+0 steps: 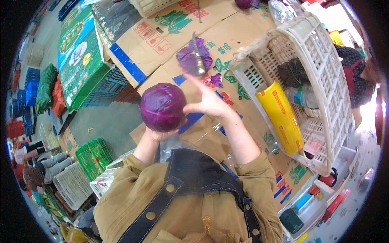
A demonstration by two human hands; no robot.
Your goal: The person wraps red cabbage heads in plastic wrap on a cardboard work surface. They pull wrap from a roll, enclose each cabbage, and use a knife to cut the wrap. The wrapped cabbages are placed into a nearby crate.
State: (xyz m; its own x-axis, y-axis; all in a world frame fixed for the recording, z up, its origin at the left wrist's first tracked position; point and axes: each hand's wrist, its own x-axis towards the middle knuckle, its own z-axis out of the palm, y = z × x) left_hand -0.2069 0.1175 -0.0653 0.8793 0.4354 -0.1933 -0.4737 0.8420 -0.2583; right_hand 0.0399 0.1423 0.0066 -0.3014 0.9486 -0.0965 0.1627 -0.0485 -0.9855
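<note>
A round red cabbage (163, 107) rests on my left hand (156, 134), which cups it from below and is mostly hidden by it. My right hand (209, 100) is held just right of the cabbage, fingers spread, holding nothing. Its thumb points at the cabbage's side; whether it touches I cannot tell. Beyond that hand, a knife (198, 57) with a curved blade lies on loose purple cabbage leaves (185, 57). A smaller torn leaf piece (216, 80) is beside them. All of these lie on flattened printed cardboard (170, 65) with blue tape.
To the right, a white plastic crate (316, 60) holds a yellow roll (281, 118) and a plastic bottle (305, 96). A green printed carton (80, 60) stands at left, a green crate (94, 158) lower left. Another red cabbage (244, 3) shows at the top. People are visible at both sides.
</note>
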